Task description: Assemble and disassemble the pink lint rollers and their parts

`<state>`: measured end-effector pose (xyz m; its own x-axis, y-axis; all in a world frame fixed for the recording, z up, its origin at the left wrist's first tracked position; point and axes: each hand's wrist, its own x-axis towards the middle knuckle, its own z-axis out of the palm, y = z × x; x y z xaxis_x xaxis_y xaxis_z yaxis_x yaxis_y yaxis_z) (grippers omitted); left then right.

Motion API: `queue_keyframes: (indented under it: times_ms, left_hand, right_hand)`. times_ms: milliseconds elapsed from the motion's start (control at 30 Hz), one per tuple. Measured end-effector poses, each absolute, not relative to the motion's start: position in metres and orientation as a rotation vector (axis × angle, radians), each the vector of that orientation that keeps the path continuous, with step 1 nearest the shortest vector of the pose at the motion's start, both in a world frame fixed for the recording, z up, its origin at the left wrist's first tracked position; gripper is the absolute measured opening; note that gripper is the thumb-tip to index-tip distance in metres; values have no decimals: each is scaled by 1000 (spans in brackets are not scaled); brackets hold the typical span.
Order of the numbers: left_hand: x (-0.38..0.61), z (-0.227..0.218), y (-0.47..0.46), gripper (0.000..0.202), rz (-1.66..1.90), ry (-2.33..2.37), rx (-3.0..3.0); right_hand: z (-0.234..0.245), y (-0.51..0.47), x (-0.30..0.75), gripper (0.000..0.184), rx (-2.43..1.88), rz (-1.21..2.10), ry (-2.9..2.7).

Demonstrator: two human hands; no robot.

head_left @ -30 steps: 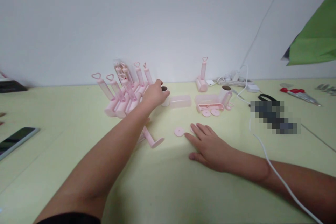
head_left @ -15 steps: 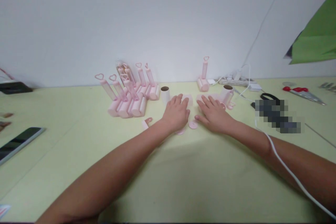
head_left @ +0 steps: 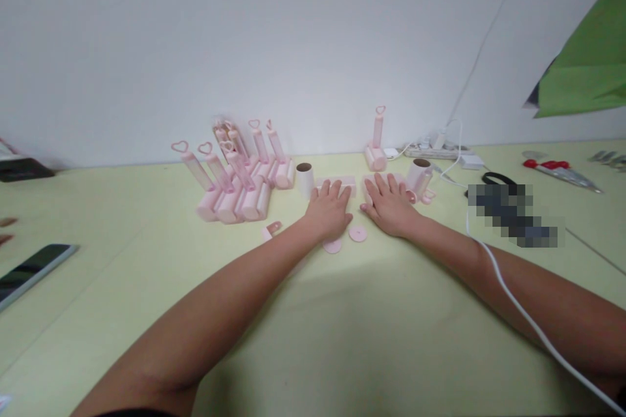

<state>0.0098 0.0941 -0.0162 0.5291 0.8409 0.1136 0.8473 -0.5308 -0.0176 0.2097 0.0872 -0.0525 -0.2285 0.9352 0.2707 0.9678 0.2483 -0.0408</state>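
My left hand lies palm down with its fingers apart, over the near side of a pale pink block-like piece. To its right, my right hand is also flat and spread, covering much of a second pale pink piece. Neither hand grips anything. Two thin pink discs, one between the hands and one partly under my left wrist, rest nearer to me. A pink angled part sits beside my left forearm. White cardboard tubes stand beyond each hand, left and right.
Several pink stands with heart-topped clear tubes cluster at left; another stands near the wall. A white cable crosses my right forearm. Red-handled scissors, a power strip and a blurred-out dark object are at right.
The view has shifted slightly, moving most things a little left. My hands look flatter, and the right thumb is closer to its fingers. More of the pink piece by my left fingers shows.
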Motion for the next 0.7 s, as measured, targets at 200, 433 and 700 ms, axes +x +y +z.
queue_keyframes:
  times_ms: [200,433,700]
  left_hand:
    - [12,-16,100,72,-91,-1521,-2648]
    - [17,-11,106,67,-101,-1570,-2621]
    - [19,-4,12,59,-141,-1469,-2775]
  right_hand:
    - [-55,100,206,65,-1787,-210,-2262]
    - [-59,107,200,66,-1804,-222,-2228]
    - [-43,62,227,70,-1526,-251,-2246]
